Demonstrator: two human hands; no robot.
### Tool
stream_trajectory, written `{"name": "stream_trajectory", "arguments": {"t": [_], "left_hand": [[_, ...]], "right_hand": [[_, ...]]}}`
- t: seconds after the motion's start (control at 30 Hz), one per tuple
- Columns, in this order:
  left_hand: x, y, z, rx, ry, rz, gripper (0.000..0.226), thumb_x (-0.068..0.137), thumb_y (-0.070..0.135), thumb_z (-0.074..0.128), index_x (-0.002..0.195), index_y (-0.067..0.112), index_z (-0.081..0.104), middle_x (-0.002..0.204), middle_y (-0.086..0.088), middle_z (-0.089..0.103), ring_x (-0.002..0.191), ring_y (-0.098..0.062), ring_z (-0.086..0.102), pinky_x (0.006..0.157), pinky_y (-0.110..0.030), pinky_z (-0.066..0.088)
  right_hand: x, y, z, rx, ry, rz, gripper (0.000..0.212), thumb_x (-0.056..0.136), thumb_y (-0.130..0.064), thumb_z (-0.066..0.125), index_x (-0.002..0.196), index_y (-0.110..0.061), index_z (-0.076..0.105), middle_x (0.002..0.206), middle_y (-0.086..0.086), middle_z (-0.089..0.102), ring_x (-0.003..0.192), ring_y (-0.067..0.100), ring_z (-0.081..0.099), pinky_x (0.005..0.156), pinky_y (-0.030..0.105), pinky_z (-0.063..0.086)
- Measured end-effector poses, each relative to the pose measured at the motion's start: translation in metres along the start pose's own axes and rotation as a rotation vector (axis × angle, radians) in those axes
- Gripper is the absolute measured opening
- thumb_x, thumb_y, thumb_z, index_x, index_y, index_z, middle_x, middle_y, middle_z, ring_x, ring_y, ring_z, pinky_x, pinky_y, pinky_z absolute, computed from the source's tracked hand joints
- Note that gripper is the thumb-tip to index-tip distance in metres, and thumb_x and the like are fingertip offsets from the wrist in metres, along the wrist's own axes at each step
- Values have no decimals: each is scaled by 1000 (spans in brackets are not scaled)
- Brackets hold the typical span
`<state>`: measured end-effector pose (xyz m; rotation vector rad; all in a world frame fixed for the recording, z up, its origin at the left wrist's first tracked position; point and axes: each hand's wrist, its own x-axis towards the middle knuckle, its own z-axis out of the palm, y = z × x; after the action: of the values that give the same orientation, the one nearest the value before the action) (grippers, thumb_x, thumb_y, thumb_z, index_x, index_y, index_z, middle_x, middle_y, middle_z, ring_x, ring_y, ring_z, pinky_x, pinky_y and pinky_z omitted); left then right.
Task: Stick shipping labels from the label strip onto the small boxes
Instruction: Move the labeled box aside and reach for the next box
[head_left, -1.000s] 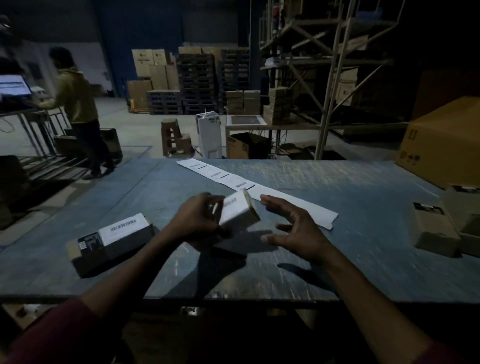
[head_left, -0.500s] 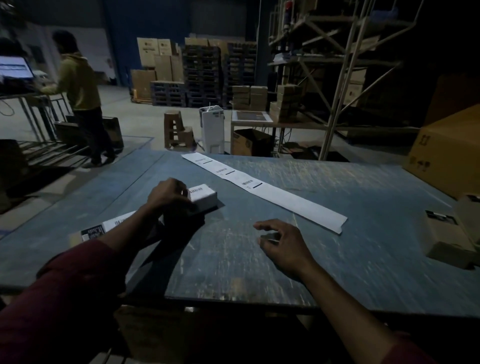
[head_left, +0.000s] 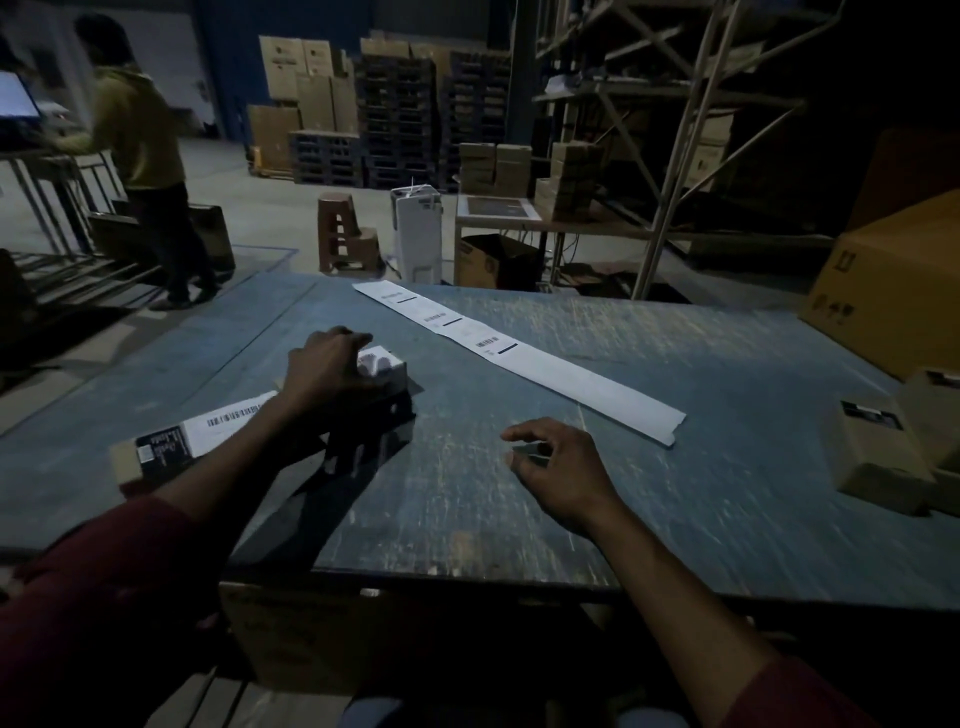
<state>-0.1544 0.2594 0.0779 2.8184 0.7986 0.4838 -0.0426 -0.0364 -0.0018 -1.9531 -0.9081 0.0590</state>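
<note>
My left hand (head_left: 324, 369) rests on a small white labelled box (head_left: 383, 365) that sits on the blue table (head_left: 597, 499), fingers curled over its top. Behind my left forearm lies another box (head_left: 179, 447) with a white barcode label and a dark end. My right hand (head_left: 558, 470) hovers just above the table with fingers loosely spread and nothing in it. The white label strip (head_left: 519, 358) stretches diagonally from the far middle of the table toward the right. Unlabelled brown small boxes (head_left: 878, 457) sit at the right edge.
A large cardboard carton (head_left: 888, 291) stands at the far right of the table. A person in a yellow top (head_left: 137, 150) stands far left by a monitor. Stools, a white unit, stacked cartons and metal shelving lie beyond the table.
My left hand carried the labelled box left and set it on the table beside the other labelled box. My right hand let go and dropped low over the table.
</note>
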Motion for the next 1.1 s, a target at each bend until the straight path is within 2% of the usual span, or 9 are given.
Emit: {"name": "stream_trajectory", "arguments": {"t": [0.1, 0.17, 0.4, 0.53, 0.63, 0.8, 0.87, 1.0, 1.1], "left_hand": [[-22, 51, -6, -120, 12, 78, 73, 83, 53, 81, 143, 16, 62, 142, -15, 61, 128, -39, 54, 102, -49, 47], [-29, 80, 4, -207, -18, 134, 67, 83, 51, 82, 138, 15, 66, 139, -13, 64, 126, -34, 58, 104, -47, 49], [-56, 198, 49, -513, -35, 277, 46, 81, 47, 84, 119, 21, 76, 115, 4, 77, 97, -17, 73, 85, -34, 59], [-68, 255, 79, -509, -99, 367, 33, 84, 45, 78, 111, 25, 78, 100, 6, 79, 96, -20, 73, 81, -33, 57], [-84, 270, 107, -413, -78, 324, 28, 81, 47, 68, 92, 22, 75, 87, -1, 76, 91, -25, 73, 73, -31, 54], [-87, 269, 122, -359, -24, 385, 26, 82, 46, 66, 90, 23, 76, 91, 0, 73, 88, -26, 70, 69, -30, 48], [-87, 268, 124, -354, -1, 405, 26, 83, 46, 66, 88, 23, 76, 90, 2, 71, 87, -26, 69, 68, -29, 48], [-88, 268, 127, -361, 27, 411, 26, 83, 47, 66, 88, 23, 76, 89, 2, 70, 86, -26, 69, 68, -30, 49], [-89, 268, 127, -370, 35, 406, 26, 82, 46, 67, 87, 22, 76, 88, 1, 70, 85, -26, 69, 68, -31, 50]], "right_hand": [[-3, -4, -4, 21, 53, 36, 18, 91, -18, 78, 100, -33, 79, 110, -14, 75, 89, -2, 70, 77, 17, 57], [-6, -5, -12, 27, 133, 53, 14, 91, -17, 78, 98, -29, 81, 102, -15, 77, 83, -1, 70, 71, 18, 55], [-25, 12, -107, -172, 453, 51, 11, 86, -10, 78, 92, -17, 83, 91, -6, 81, 81, 4, 74, 78, 30, 62], [-40, 31, -186, -496, 565, 179, 25, 88, -18, 73, 112, -16, 78, 113, 5, 78, 107, 28, 71, 94, 41, 58], [-52, 45, -230, -809, 612, 405, 46, 92, -38, 67, 132, -15, 66, 132, 16, 64, 123, 41, 49, 100, 48, 46], [-67, 84, -248, -1087, 508, 758, 60, 92, -62, 58, 115, -8, 72, 149, 22, 45, 135, 41, 31, 109, 55, 32], [-69, 94, -244, -1099, 515, 779, 66, 92, -66, 57, 116, -7, 71, 148, 25, 46, 135, 43, 32, 111, 56, 32], [-64, 94, -239, -890, 600, 785, 89, 87, -69, 65, 142, -1, 48, 144, 29, 50, 126, 50, 51, 103, 56, 43], [-62, 91, -240, -753, 687, 737, 71, 87, -53, 75, 129, 0, 52, 129, 28, 58, 109, 50, 63, 82, 49, 49]]}}
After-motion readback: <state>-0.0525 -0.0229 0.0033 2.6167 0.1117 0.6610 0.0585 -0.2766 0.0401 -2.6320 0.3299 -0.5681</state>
